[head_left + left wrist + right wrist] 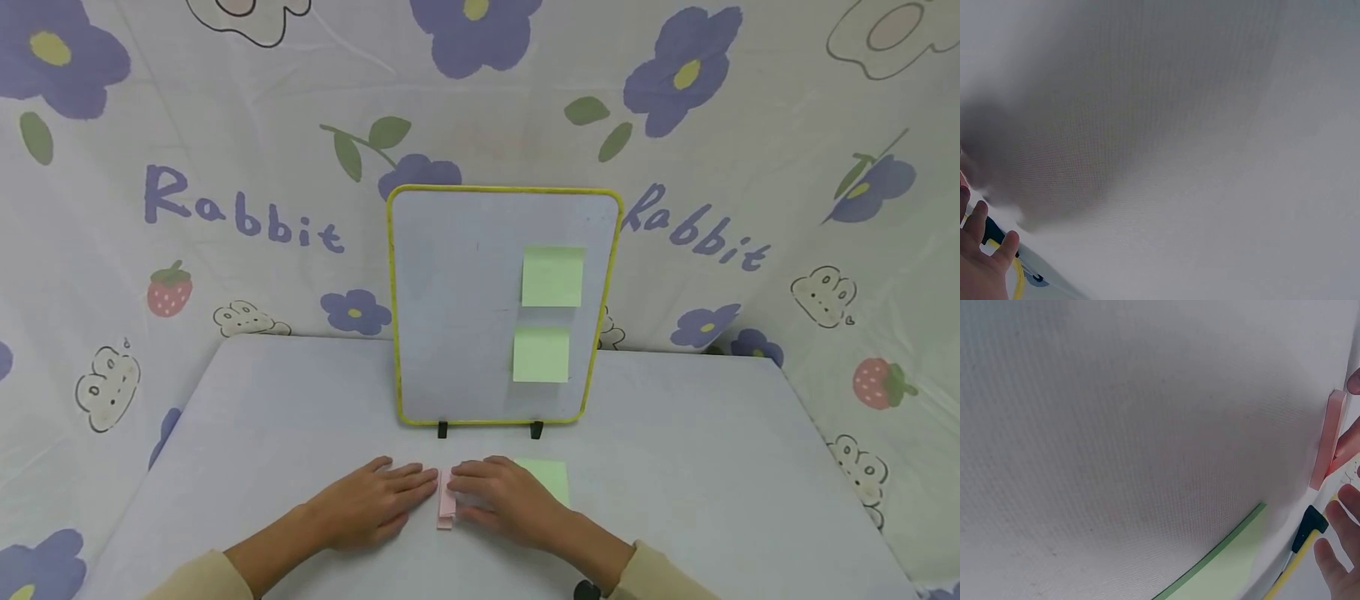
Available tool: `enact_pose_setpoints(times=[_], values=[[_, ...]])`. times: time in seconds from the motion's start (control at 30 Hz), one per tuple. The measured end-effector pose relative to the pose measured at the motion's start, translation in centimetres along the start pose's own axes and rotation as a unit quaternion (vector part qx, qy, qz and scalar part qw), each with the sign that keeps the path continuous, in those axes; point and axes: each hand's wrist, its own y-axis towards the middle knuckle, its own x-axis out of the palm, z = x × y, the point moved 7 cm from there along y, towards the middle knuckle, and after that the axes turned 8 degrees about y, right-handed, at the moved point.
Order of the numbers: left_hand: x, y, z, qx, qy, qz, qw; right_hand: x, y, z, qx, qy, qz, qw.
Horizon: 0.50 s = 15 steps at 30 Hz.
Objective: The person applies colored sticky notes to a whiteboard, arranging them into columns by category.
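Note:
Between the two hands, a narrow pink strip of paper, apparently a sticky-note pad, is on the white table; in the right wrist view the pink pad shows a thick side. My left hand lies flat to its left, fingertips close to or against the pad's edge. My right hand is on the other side, its fingertips touching the pink paper; whether it pinches a sheet is hard to see. The right hand partly covers a green sticky-note pad.
A whiteboard with a yellow frame stands upright behind the hands on black feet. On its right half are an upper green note and a lower green note. A patterned cloth hangs behind the table.

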Motion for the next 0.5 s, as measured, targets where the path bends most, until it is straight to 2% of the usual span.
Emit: enact_pose_setpoints(times=[0.2,0.33,0.5], values=[[-0.29,-0.04,0.14,0.010,0.012,0.023,0.9996,0.06,0.22,-0.14,0.001,-0.003,-0.001,1.000],[-0.51,-0.11,0.27,0.015,0.006,0.032,0.9994,-0.01,0.36,-0.30,0.003,0.006,0.000,1.000],[-0.55,-0.20,0.49,0.025,-0.008,0.036,0.9990,0.08,0.77,-0.75,-0.015,0.019,0.007,1.000]])
